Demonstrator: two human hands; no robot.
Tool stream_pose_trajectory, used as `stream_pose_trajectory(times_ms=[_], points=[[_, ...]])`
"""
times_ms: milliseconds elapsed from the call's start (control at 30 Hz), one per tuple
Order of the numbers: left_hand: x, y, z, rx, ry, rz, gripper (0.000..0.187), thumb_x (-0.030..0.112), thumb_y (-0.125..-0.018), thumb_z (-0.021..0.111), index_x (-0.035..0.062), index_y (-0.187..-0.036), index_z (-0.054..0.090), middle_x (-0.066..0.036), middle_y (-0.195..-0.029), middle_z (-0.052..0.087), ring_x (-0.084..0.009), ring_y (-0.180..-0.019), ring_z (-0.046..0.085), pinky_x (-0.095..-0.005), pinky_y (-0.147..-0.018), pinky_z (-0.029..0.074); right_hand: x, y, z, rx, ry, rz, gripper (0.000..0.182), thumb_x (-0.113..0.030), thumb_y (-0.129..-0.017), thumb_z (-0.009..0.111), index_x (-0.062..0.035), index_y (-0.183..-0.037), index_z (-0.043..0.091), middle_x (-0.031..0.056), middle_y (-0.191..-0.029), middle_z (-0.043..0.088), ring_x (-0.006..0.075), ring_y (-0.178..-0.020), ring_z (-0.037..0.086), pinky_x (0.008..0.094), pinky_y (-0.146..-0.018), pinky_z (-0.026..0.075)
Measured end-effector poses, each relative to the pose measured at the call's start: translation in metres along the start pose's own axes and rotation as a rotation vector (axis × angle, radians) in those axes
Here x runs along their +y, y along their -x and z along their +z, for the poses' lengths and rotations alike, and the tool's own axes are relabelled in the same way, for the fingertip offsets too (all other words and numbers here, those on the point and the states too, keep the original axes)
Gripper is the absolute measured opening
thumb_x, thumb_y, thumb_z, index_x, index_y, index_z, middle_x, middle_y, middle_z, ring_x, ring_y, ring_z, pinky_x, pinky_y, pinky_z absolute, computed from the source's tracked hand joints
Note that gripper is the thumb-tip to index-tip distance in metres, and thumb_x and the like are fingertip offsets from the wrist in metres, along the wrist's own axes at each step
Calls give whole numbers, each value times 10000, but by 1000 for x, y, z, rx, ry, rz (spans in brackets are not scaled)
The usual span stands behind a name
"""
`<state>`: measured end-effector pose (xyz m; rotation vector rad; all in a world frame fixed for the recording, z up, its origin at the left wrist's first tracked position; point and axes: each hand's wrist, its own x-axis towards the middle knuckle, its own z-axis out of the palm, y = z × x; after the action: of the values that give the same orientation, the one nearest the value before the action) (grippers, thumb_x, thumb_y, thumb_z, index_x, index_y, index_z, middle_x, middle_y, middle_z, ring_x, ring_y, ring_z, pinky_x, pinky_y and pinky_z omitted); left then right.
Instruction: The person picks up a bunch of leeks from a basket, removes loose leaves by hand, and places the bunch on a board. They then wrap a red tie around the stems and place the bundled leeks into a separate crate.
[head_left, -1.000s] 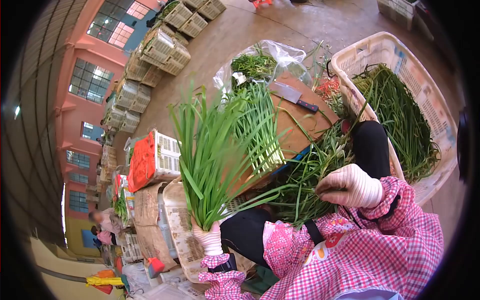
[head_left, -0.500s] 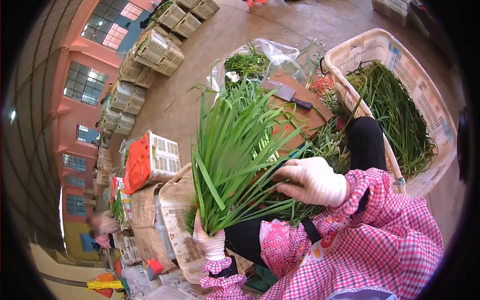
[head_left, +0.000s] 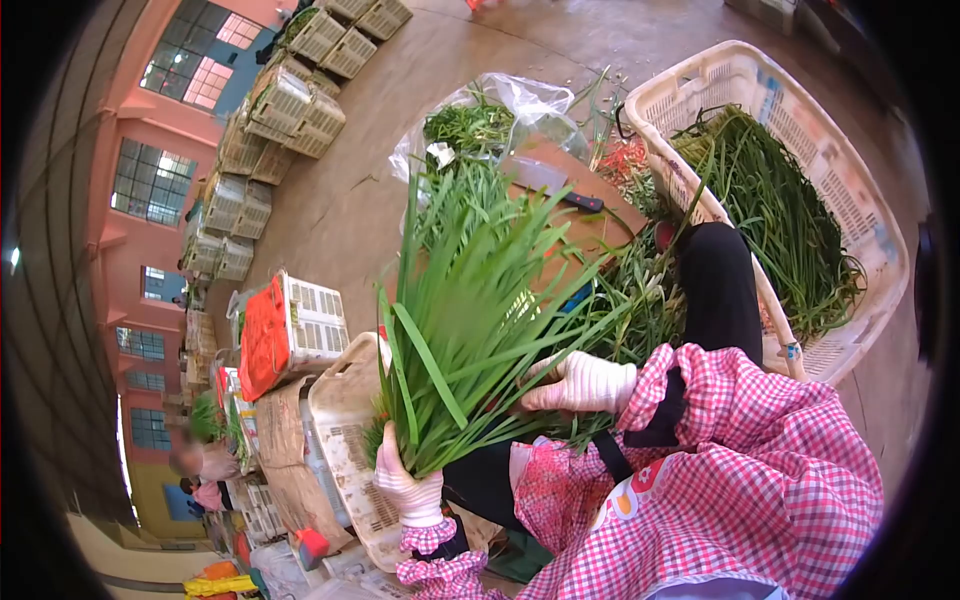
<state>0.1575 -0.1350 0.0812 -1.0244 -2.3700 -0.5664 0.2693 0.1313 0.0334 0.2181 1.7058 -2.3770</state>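
A thick bunch of garlic chives [head_left: 465, 330], with long flat green leaves, fans upward in front of me. My left hand [head_left: 408, 490], in a pale striped glove, is closed around its lower end. On the right side of the bunch, my gloved right hand [head_left: 588, 384] pinches in among the leaves, its fingertips partly covered. Beyond the bunch, a knife [head_left: 583, 201] with a dark handle lies on a brown board [head_left: 617, 222]. Loose greens [head_left: 640, 290] lie by my knee.
At right stands a large white plastic crate [head_left: 850, 150] holding long greens [head_left: 775, 225]. Another crate [head_left: 345, 435] is at my left, near a red bag [head_left: 264, 340]. A clear plastic bag [head_left: 540, 97] with greens lies ahead. Stacked crates [head_left: 300, 110] line the wall; people are at far left.
My right hand has moved left and down into the side of the bunch. My left hand still holds the chives, and the whole view has shifted slightly.
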Motion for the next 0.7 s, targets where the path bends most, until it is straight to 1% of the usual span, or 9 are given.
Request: stream_pose_trajectory(times_ms=[67, 167, 233, 367, 433, 467, 500, 600, 700], points=[[-7, 1, 0, 10, -138, 102, 692, 362, -663, 780, 7, -1203, 533, -167, -908, 636, -357, -768, 615, -420, -678, 498, 14, -4, 3, 14, -247, 30, 217, -240, -853, 627, -66, -981, 641, 35, -777, 645, 101, -562, 572, 231, -436, 399], [-18, 3, -6, -3, -284, 190, 675, 371, -681, 756, 4, -1200, 526, -152, -958, 608, -339, -822, 594, -429, -708, 483, 11, 14, -11, -138, -425, -8, 322, -256, -881, 599, 23, -1039, 612, 95, -909, 667, 143, -679, 619, 254, -551, 479], [-29, 3, -9, -6, -336, 229, 669, 379, -691, 746, 8, -1201, 525, -149, -967, 599, -336, -830, 587, -431, -716, 477, 16, 29, -26, -211, -457, -68, 454, -342, -856, 629, 80, -1023, 607, 119, -795, 662, 155, -652, 610, 270, -614, 486], [-44, -1, -24, -41, -454, 310, 661, 409, -707, 722, 17, -1201, 524, -141, -973, 588, -330, -830, 578, -431, -720, 467, 26, 63, -74, -190, -335, -59, 460, -338, -835, 657, 73, -1038, 614, 129, -849, 670, 170, -705, 635, 295, -654, 508], [-52, -3, -33, -47, -455, 317, 674, 431, -707, 712, 20, -1207, 522, -139, -974, 585, -329, -820, 575, -438, -718, 462, 23, 78, -96, -181, -113, 69, 401, -317, -836, 656, 11, -1067, 629, 107, -923, 677, 175, -763, 640, 318, -678, 516], [-53, -4, -40, -71, -483, 329, 679, 438, -707, 708, 22, -1210, 520, -139, -981, 582, -327, -820, 574, -441, -718, 461, 29, 73, -93, -79, 449, -304, 298, -271, -841, 630, -85, -1073, 645, 82, -904, 675, 209, -778, 649, 344, -674, 520], [-56, -4, -45, -96, -512, 341, 684, 446, -708, 704, 25, -1213, 519, -138, -987, 578, -325, -821, 573, -445, -719, 460, 28, 85, -94, 68, 1363, -149, 318, -245, -788, 649, -128, -1083, 638, 91, -842, 657, 255, -783, 650, 376, -646, 522], [-67, -1, -56, -117, -535, 336, 686, 455, -710, 695, 31, -1218, 512, -136, -1003, 572, -319, -830, 571, -445, -713, 457, 12, 94, -91, 262, 1572, -243, 330, -226, -756, 655, -132, -1071, 625, 96, -801, 635, 282, -756, 637, 385, -613, 517], [-60, -2, -67, -109, -543, 376, 656, 443, -718, 680, 32, -1202, 514, -133, -983, 578, -320, -806, 578, -433, -695, 458, -5, 96, -81, 276, 1189, -419, 237, -262, -776, 657, -125, -969, 645, 100, -742, 624, 294, -680, 620, 376, -579, 499]])
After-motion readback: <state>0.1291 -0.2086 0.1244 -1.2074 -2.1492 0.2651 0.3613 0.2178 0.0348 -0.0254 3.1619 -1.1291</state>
